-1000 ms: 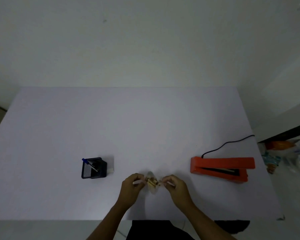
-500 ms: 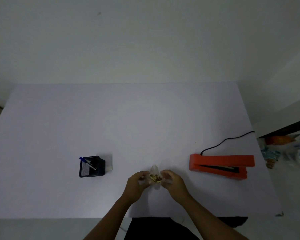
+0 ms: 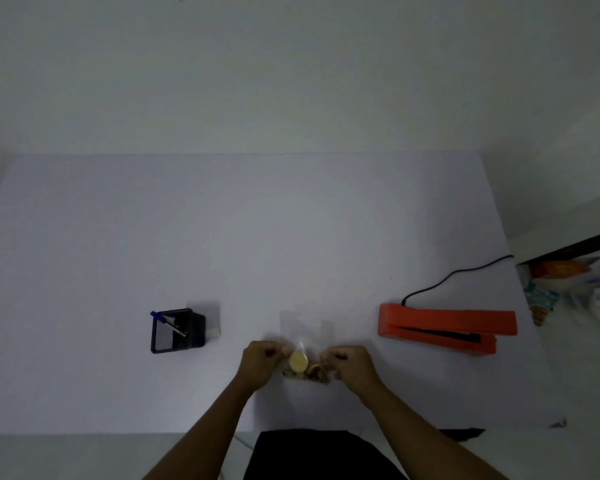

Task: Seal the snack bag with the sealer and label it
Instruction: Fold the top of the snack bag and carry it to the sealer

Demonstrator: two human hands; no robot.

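A small clear snack bag [image 3: 303, 365] with pale round snacks inside lies on the white table [image 3: 257, 237] near its front edge. My left hand [image 3: 262, 363] pinches the bag's left side and my right hand [image 3: 349, 365] pinches its right side. The bag's clear upper part stretches away from me and is hard to make out. An orange sealer [image 3: 445, 327] lies to the right, its jaw slightly apart, with a black cord [image 3: 454, 275] running off the table's right edge.
A black mesh pen holder [image 3: 174, 330] with a blue pen stands to the left, and a small white block [image 3: 212, 331] sits against its right side. Clutter lies on the floor beyond the table's right edge [image 3: 575, 289].
The bag has been spread flatter on the table and my hands have moved a little apart along its sides. The sealer and the pen holder have not moved.
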